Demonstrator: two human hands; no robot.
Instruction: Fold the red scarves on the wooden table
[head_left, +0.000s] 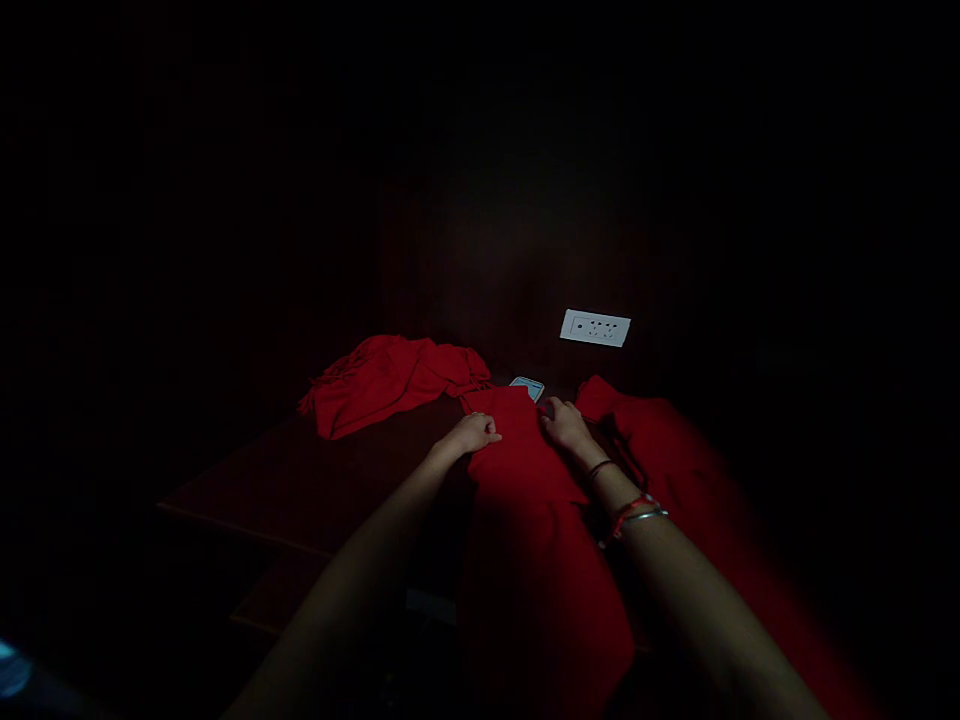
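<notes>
A red cloth (525, 500) lies lengthwise on a dark wooden table (300, 490) and hangs down over its near edge. My left hand (474, 435) is closed on the cloth's left edge near the far end. My right hand (564, 422), with bangles and threads on the wrist, is closed on the cloth's far right corner. The scene is very dark.
A crumpled red cloth (390, 378) lies at the table's far left. Another red cloth (675, 450) spreads to the right. A small light-coloured object (527, 386) sits just beyond my hands. A white socket plate (595, 327) is on the dark wall behind.
</notes>
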